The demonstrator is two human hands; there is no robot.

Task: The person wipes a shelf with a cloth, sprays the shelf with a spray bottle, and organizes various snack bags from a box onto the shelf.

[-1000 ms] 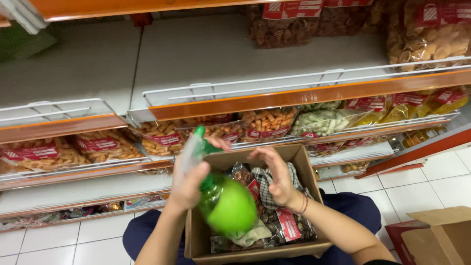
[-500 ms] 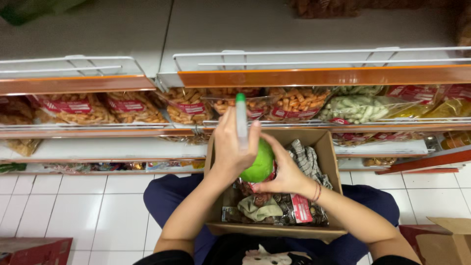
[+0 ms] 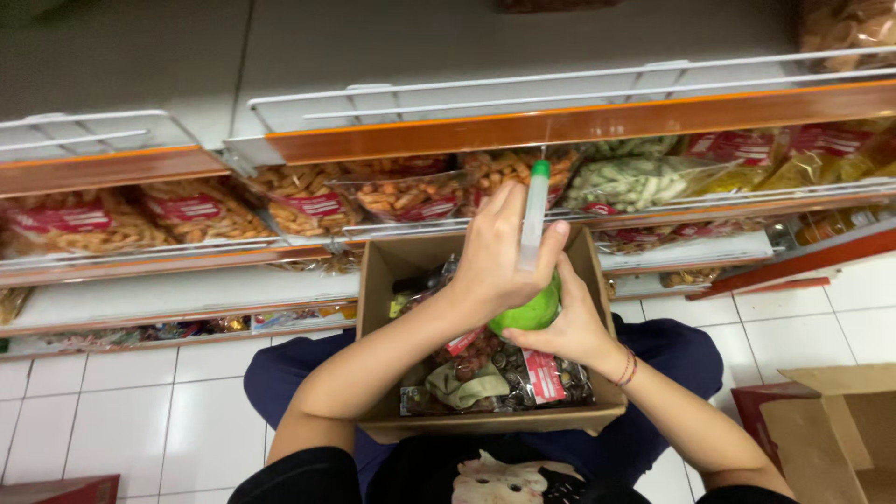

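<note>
Two hands over cardboard box (image 3: 392, 280) on lap: left hand (image 3: 499, 257) clasps white tube (image 3: 533, 219), right hand (image 3: 560, 322) cups green ball (image 3: 527, 313) at 6 o'clock below tube. Risk: ball slips into snack packets (image 3: 523, 373) if cupping fingers loosen.

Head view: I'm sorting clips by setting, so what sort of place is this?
Most likely a grocery shop aisle: tiered shelves with wire rails, rows of bagged snacks, and a cardboard box of packets on the person's lap.
</note>
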